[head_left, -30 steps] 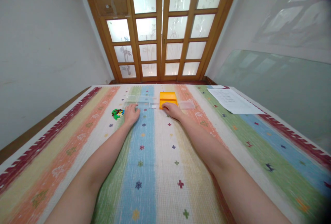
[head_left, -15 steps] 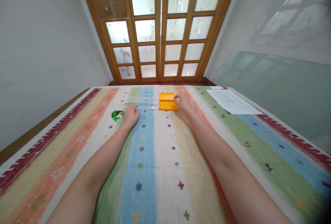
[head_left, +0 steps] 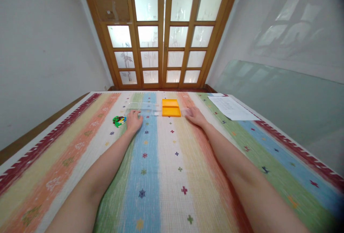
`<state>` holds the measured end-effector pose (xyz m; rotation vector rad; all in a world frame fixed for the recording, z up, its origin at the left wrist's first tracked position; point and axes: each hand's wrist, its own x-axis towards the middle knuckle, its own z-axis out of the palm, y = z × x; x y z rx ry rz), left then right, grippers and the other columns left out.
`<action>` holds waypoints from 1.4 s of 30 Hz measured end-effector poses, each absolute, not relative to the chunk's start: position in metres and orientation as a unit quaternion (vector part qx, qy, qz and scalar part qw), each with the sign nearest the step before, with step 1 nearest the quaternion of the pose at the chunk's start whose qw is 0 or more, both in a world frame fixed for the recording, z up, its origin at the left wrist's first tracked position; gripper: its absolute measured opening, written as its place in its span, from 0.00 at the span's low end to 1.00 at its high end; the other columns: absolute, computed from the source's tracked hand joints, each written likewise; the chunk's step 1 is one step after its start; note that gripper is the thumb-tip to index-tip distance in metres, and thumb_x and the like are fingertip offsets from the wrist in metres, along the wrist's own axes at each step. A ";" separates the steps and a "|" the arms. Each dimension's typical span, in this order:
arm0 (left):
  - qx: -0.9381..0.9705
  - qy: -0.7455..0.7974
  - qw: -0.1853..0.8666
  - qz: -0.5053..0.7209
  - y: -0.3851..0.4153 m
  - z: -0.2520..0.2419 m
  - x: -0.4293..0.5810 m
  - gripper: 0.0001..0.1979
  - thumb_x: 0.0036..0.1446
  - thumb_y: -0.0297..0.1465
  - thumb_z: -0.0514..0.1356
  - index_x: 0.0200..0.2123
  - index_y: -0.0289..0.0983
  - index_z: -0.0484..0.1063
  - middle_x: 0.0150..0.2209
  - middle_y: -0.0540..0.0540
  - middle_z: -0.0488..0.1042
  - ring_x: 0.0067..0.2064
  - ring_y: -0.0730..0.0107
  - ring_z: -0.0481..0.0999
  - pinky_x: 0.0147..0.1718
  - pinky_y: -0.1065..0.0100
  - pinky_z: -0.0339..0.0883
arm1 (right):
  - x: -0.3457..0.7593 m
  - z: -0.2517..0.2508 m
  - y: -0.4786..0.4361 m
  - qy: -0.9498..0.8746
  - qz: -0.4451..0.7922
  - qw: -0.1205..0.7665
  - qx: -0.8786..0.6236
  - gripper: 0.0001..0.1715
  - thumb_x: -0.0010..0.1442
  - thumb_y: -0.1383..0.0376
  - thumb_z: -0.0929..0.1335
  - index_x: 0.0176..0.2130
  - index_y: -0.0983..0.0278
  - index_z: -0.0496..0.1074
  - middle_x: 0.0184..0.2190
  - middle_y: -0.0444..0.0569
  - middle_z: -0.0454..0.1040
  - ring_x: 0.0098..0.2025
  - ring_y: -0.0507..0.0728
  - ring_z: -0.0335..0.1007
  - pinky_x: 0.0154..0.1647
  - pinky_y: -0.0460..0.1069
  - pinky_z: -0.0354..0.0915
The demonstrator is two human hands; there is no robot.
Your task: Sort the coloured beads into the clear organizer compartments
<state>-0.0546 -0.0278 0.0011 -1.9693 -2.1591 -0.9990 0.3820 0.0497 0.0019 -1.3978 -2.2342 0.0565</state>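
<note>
A two-part yellow tray [head_left: 171, 112] lies open near the far side of the table, with both its shallow halves facing up. Just right of it, my right hand [head_left: 197, 117] pinches a small clear plastic piece [head_left: 185, 112], whose outline is faint. To the left of the tray sits a clear plastic box [head_left: 147, 112] with divided sections. The curled fingers of my left hand [head_left: 134, 120] grip this box at its near left edge. Beside that hand is a small pile of toy bricks [head_left: 118, 121], mostly green with some brown, yellow, white and blue.
Printed paper sheets [head_left: 230, 107] lie at the far right of the table. A striped, patterned tablecloth [head_left: 161, 175] covers the tabletop. Beyond the far edge stand wooden doors with glass panes [head_left: 164, 32], and a pale glass panel [head_left: 279, 93] leans along the right wall.
My right hand has moved a little right, away from the yellow tray's edge, and a clear piece now shows at its fingertips. My left hand stays by the clear box. The view has shifted slightly.
</note>
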 end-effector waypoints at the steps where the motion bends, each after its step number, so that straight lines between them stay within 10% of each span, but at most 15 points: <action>1: -0.636 -0.698 0.029 -0.327 -0.028 0.002 -0.054 0.21 0.62 0.33 0.57 0.56 0.38 0.77 0.57 0.36 0.72 0.59 0.48 0.72 0.63 0.51 0.64 | 0.382 -0.001 0.049 -0.822 0.019 0.249 -0.512 0.34 0.63 0.58 0.69 0.65 0.64 0.67 0.62 0.61 0.71 0.64 0.67 0.66 0.67 0.62 0.61; 15: -0.784 -0.515 -0.042 -0.344 -0.059 0.025 0.006 0.21 0.65 0.32 0.59 0.60 0.42 0.73 0.61 0.41 0.69 0.64 0.55 0.69 0.67 0.53 0.63 | 0.349 0.025 0.010 -0.785 -0.026 0.375 -0.493 0.35 0.69 0.50 0.68 0.68 0.62 0.63 0.63 0.61 0.69 0.65 0.70 0.64 0.68 0.65 0.61; 24: -0.801 -0.430 -0.185 -0.373 -0.072 0.020 0.030 0.39 0.66 0.42 0.61 0.75 0.46 0.50 0.71 0.37 0.62 0.67 0.55 0.68 0.65 0.50 0.66 | 0.279 0.040 -0.039 -0.891 0.072 0.313 -0.320 0.32 0.67 0.54 0.71 0.67 0.56 0.64 0.61 0.57 0.72 0.63 0.66 0.68 0.65 0.64 0.65; 42: -0.782 -0.452 -0.228 -0.364 -0.068 0.015 0.030 0.40 0.63 0.43 0.64 0.74 0.43 0.56 0.71 0.39 0.64 0.64 0.53 0.72 0.59 0.55 0.70 | 0.271 0.016 -0.035 -0.916 0.076 0.252 -0.304 0.23 0.71 0.59 0.64 0.62 0.62 0.67 0.58 0.59 0.75 0.58 0.63 0.70 0.61 0.59 0.65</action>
